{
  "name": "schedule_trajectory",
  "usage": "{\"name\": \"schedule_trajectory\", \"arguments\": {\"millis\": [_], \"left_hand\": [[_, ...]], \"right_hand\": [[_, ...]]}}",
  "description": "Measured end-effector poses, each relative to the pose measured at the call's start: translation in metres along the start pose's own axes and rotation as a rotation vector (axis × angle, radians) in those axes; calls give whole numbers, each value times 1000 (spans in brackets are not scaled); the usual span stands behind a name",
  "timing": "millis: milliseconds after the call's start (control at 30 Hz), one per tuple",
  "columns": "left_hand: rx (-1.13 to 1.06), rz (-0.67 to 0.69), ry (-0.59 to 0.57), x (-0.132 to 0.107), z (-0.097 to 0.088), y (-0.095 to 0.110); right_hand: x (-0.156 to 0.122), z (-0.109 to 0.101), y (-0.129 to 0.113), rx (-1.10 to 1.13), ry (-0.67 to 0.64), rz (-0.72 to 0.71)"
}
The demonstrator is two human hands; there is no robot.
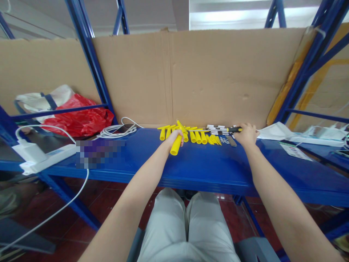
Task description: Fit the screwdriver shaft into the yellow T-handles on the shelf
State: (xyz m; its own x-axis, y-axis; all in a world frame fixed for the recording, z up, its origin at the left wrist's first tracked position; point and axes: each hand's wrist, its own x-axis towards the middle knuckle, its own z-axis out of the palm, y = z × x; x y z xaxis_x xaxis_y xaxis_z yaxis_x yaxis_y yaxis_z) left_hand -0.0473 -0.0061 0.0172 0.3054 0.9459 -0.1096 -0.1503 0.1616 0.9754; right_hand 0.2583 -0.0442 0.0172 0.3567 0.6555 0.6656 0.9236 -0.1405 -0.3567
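Observation:
My left hand [176,138] is closed around a yellow T-shaped scraper handle [176,146], its hollow round end toward me. My right hand [246,135] grips a screwdriver [233,129] by its black and yellow handle. The long shank lies level and points left, its tip at or close to the head of the held scraper handle; contact is too small to tell. Behind and beside my left hand stands a row of more yellow scraper handles [198,137]. Right of them lie small yellow pieces [213,139], tiny screws [224,140] and a flat grey metal piece [232,141].
The blue table [207,163] has a cardboard wall [218,76] behind it and blue metal posts [92,69] at the sides. Left are a power strip [54,158], a coiled white cable [114,131] and a red plastic bag [81,116]. A white mask-like item [276,131] lies right.

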Motion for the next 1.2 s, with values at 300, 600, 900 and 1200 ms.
{"name": "schedule_trajectory", "arguments": {"millis": [300, 600, 900, 1200], "left_hand": [[32, -13, 14, 2, 0, -1], [37, -16, 41, 0, 2, 0], [57, -32, 74, 0, 2, -1], [58, -21, 35, -3, 3, 1]], "right_hand": [[0, 1, -1, -27, 3, 4], [0, 1, -1, 2, 9, -14], [0, 1, -2, -14, 5, 10], [-1, -1, -2, 10, -14, 17]]}}
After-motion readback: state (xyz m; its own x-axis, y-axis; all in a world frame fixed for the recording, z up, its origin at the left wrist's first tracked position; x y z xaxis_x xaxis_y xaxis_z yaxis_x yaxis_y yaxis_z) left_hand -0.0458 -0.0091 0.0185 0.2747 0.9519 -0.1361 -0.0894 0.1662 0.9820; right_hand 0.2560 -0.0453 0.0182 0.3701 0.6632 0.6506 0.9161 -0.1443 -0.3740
